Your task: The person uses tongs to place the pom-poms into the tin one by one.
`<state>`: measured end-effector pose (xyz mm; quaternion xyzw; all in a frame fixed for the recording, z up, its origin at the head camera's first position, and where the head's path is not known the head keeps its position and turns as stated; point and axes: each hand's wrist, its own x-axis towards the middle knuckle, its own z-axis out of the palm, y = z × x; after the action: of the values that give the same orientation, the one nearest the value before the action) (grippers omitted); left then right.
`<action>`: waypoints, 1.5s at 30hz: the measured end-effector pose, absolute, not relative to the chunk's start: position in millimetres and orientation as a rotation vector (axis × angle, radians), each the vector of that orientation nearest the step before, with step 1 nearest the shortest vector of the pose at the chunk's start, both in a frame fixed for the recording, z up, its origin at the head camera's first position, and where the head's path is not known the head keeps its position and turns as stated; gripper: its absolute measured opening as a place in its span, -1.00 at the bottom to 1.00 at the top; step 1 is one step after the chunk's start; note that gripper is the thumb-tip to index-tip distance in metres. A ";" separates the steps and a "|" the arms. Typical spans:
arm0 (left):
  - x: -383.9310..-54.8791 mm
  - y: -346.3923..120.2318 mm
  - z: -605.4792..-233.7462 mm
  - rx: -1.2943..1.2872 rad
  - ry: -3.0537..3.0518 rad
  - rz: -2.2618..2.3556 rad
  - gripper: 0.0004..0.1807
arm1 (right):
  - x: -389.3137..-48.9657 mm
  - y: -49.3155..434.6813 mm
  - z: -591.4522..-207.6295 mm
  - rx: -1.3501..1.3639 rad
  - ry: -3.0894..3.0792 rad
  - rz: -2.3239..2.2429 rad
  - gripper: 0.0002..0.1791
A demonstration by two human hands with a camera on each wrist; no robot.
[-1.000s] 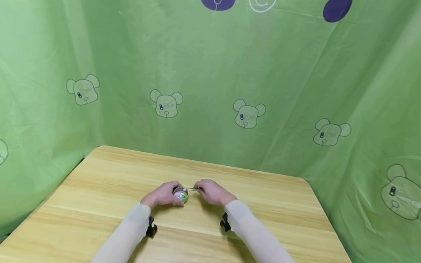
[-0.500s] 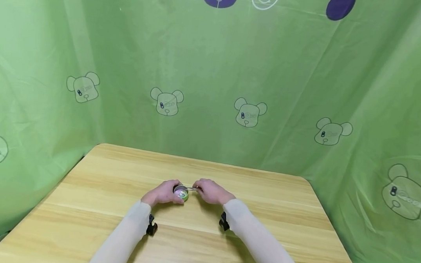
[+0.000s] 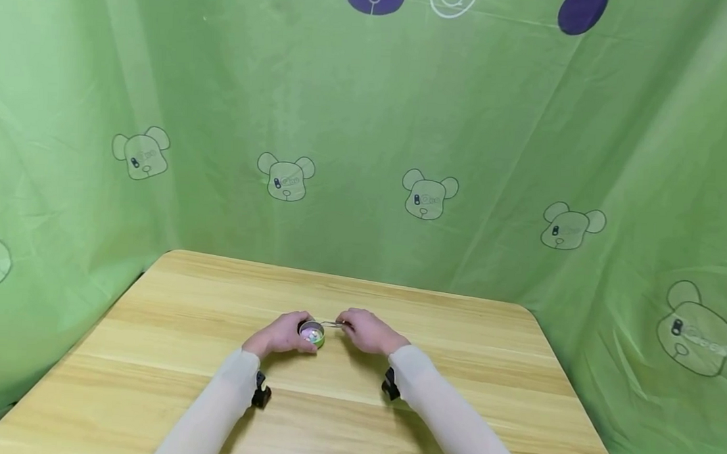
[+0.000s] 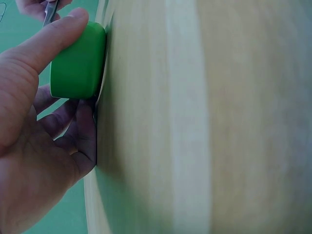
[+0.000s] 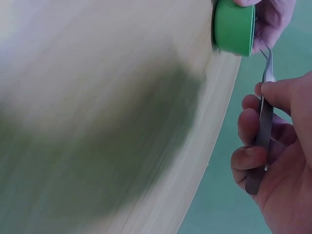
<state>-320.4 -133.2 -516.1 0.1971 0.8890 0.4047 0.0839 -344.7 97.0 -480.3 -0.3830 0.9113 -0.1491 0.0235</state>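
My left hand [image 3: 282, 333] holds a small round green tub [image 4: 78, 63] on the table, thumb on its near side and the other fingers round the far side. In the head view, small pastel-coloured pieces [image 3: 312, 336] show inside the tub. My right hand [image 3: 368, 332] grips a pair of metal tweezers [image 5: 265, 117] with bent, fine tips, the thumb pressing one arm and the fingers curled along the other. The tips stand slightly apart, close by the tub's rim in the right wrist view. No piece shows between them.
Both hands work over the middle of a wood-grain table [image 3: 455, 366]. A green curtain [image 3: 351, 240] printed with bear faces hangs behind it and along its sides. A black wrist mount [image 3: 261, 393] sits under the left cuff, another mount [image 3: 390, 384] under the right.
The tweezer tips have shifted from over the inside of the tub to its right rim, slightly up and to the right. My left hand keeps its hold on the tub.
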 end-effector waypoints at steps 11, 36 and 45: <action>-318.5 -131.8 -511.8 0.572 2.641 1.217 -0.44 | -342.3 131.2 -482.4 -1.214 2.877 -0.452 -0.84; -316.7 -133.0 -513.7 0.543 2.646 1.217 -0.40 | -329.8 187.3 -491.0 -1.079 2.915 -0.444 -0.87; -316.2 -130.7 -514.6 0.567 2.660 1.201 -0.42 | -327.0 198.4 -498.1 -1.085 2.913 -0.409 -0.87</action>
<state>-316.2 -130.7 -514.6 0.1901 0.8915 0.4025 0.0842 -327.0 198.4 -498.1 -0.3459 0.9292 -0.1304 0.0031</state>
